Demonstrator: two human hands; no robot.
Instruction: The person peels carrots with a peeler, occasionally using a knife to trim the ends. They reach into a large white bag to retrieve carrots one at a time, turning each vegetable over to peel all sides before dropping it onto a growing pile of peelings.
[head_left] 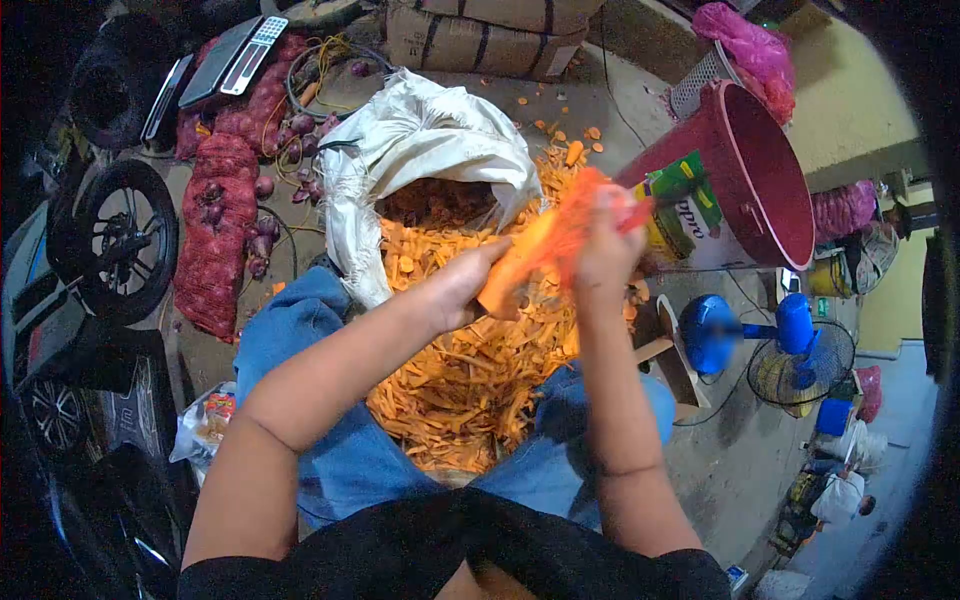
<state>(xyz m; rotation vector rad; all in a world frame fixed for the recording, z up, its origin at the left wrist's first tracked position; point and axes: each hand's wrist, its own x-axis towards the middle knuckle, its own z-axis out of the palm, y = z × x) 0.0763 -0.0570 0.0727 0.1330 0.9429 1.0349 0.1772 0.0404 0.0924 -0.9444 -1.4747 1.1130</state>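
My left hand is closed round the thick end of a peeled orange carrot, which tilts up and away to the right. Against its far side works my right hand, blurred by motion and wrapped round a red peeler; the blade is smeared and cannot be made out. Below both hands, a deep heap of orange carrot peelings spreads between my knees. It reaches up to the mouth of a white woven sack, whose inside is dark.
To the right leans a large red bucket with a label. Beyond it stand a blue fan and a cardboard box. Red net bags of onions lie left, beside a motorcycle wheel. Cartons sit behind the sack.
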